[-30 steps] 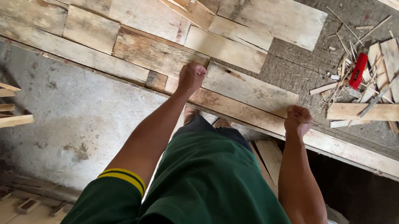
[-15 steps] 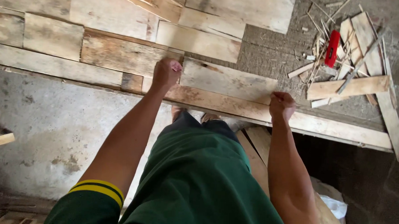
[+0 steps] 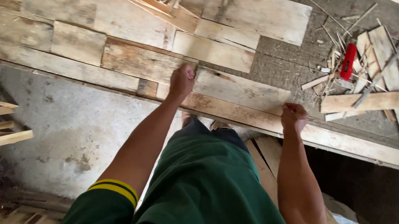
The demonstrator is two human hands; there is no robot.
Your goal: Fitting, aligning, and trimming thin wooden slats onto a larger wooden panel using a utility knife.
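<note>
Left hand (image 3: 182, 82): grip closed to a fist, pressed on the long plank (image 3: 235, 112); arm held straight, reaching forward.
Right hand (image 3: 294, 117): grip curled shut over the plank's near edge; arm extended down.
Long plank: laid flat along the board floor's (image 3: 78, 41) front edge.
Red tool (image 3: 348, 61): seen among wood scraps (image 3: 363, 102), well apart.

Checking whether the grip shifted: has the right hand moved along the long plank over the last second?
No. The right hand grips the same spot on the long plank, level with the scrap pile; only the camera shifted.
</note>
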